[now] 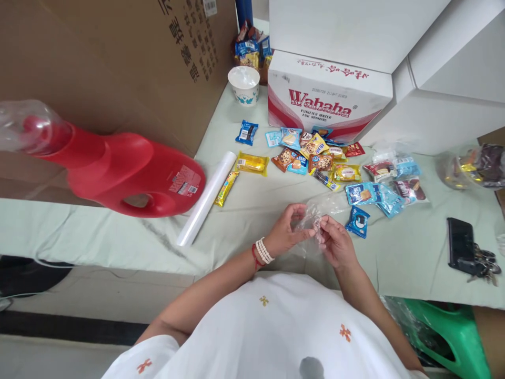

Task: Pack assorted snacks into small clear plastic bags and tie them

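Observation:
A thin clear plastic bag [312, 215], crumpled, hangs between my two hands just over the table's front part. My left hand [290, 230], with a beaded bracelet at its wrist, pinches one side of it. The fingertips of my right hand [335, 239] are closed on the gathered plastic opposite. Right beside that hand lies a dark blue snack packet [358, 221]. Beyond the hands, several wrapped snacks spread over the cloth, among them a yellow packet [346, 172] and light blue packets [362, 193].
At left, a large red plastic bottle [134, 173] lies beside a white roll [207, 199]. A paper cup [243, 87] and a Wahaba carton [329, 97] stand at the back. To the right are a bagged bundle [475, 166], a phone [461, 245] and keys [487, 263].

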{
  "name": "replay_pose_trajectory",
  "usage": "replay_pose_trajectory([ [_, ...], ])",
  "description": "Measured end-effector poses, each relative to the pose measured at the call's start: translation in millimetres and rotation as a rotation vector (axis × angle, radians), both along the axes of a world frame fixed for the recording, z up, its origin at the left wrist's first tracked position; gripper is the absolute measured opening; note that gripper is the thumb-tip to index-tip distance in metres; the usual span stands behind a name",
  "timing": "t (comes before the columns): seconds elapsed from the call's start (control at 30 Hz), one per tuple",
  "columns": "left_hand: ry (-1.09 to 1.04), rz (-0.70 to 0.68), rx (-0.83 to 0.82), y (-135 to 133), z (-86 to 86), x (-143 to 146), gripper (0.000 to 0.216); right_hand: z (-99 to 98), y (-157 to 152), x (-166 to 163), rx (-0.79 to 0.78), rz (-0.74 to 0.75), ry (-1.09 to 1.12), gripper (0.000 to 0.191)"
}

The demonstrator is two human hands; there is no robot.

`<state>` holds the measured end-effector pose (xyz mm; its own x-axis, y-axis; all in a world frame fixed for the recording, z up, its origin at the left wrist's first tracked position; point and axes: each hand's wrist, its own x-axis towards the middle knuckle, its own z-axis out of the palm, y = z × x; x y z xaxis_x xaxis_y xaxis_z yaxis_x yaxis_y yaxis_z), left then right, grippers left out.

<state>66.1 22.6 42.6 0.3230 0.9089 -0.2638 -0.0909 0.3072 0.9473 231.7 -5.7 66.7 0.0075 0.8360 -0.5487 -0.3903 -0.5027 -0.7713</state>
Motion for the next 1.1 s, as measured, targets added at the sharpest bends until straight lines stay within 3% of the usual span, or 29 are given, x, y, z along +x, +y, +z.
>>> replay_pose_trajectory([
  [0.2,-0.111,0.165,-0.272,11.2,-14.1,-8.5,0.045,-6.5,2.0,8.6,-0.035,-0.078,-0.067,0.041],
  [0.43,-0.037,0.319,-0.252,14.1,-17.0,-7.1,0.037,-11.3,-11.7,14.1,-0.095,0.057,-0.057,0.058],
  [0.63,0.035,0.319,-0.191,15.2,-27.8,-8.2,0.032,-13.8,-17.8,14.3,-0.098,0.112,-0.14,0.043],
  [0.73,0.278,0.38,0.036,12.6,-29.5,-14.1,0.026,-12.3,-17.4,13.6,-0.096,0.103,-0.117,0.04],
  [0.83,0.641,0.445,0.507,4.4,-21.7,-22.7,0.031,-9.5,-17.9,13.1,-0.081,0.081,-0.112,0.039],
  [0.9,0.727,0.322,0.818,-2.5,-12.6,-27.6,0.022,-7.4,-19.3,13.0,-0.056,0.07,-0.14,0.037],
  [0.97,0.678,0.1,1.02,-8.7,-3.3,-29.2,0.017,-5.0,-21.1,12.5,0.002,0.062,-0.204,0.033],
  [1.03,0.63,-0.074,1.095,-13.4,3.1,-26.2,0.011,-1.7,-22.7,10.7,0.085,0.064,-0.276,0.027],
  [1.1,0.654,-0.12,1.097,-16.4,5.1,-19.6,0.02,2.2,-23.8,8.0,0.153,0.078,-0.324,0.022],
])
